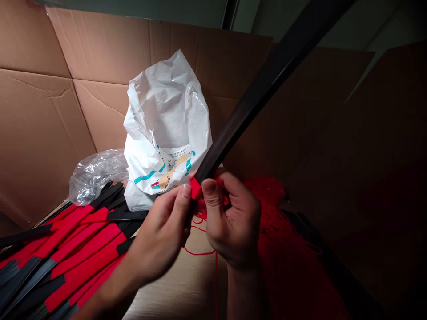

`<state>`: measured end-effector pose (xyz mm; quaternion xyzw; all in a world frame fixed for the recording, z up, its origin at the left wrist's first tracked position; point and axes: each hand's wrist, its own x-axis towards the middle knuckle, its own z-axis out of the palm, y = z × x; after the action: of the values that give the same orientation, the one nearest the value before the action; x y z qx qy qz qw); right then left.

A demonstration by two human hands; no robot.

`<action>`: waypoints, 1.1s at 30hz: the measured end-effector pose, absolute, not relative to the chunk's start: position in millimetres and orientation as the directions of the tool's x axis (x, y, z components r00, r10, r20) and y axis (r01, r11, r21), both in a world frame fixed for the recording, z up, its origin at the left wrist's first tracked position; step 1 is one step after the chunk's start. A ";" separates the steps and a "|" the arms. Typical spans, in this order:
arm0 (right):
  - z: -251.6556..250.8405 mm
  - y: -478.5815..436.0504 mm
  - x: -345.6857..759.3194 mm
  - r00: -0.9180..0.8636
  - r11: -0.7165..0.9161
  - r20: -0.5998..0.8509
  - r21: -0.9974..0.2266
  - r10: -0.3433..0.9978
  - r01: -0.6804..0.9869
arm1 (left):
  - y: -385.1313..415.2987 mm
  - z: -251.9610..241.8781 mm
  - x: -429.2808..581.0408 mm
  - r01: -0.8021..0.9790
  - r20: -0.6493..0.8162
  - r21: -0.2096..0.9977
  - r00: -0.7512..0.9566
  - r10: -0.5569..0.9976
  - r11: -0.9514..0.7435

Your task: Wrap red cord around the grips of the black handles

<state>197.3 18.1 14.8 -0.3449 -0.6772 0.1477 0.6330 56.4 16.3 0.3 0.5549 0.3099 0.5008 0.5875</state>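
Left hand (pixel 162 233) and right hand (pixel 231 218), fingers (pixel 183 195) closed, pinch the red-wrapped end (pixel 196 187) of a black strip (pixel 263 91); red yarn (pixel 283 240) lies right.

Head-worn camera, facing forward and down

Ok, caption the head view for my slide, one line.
Left hand and right hand pinch red wrap on a black strip, beside stacked strips and a white bag.
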 end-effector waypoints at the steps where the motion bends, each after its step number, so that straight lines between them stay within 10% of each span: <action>1: 14.8 18.2 196.7 0.046 0.725 0.781 -0.598 0.623 0.341 | 12.2 1.3 59.8 -0.211 0.264 0.953 0.220 0.939 -0.219; 5: 17.0 14.6 192.9 0.035 0.743 0.786 -0.598 0.618 0.301 | 0.6 6.1 64.7 -0.117 0.419 0.908 0.231 0.878 -0.402; 14: 20.7 9.4 196.2 0.048 0.740 0.770 -0.626 0.636 0.245 | 5.0 -1.7 57.5 -0.429 0.197 0.901 0.544 0.816 0.069; 21: 17.8 17.9 197.5 0.007 0.735 0.817 -0.522 0.576 0.434 | 7.2 10.4 44.4 -0.157 0.046 0.987 0.432 0.901 0.025; 33: 21.1 14.1 197.5 -0.069 0.762 0.785 -0.571 0.615 0.305 | 7.9 15.9 47.5 -0.389 -0.042 0.864 0.578 0.815 0.320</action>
<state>197.5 14.1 21.1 -0.3197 -0.7198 0.1287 0.6026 47.5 7.9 15.9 0.4350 0.2449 0.3883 0.7746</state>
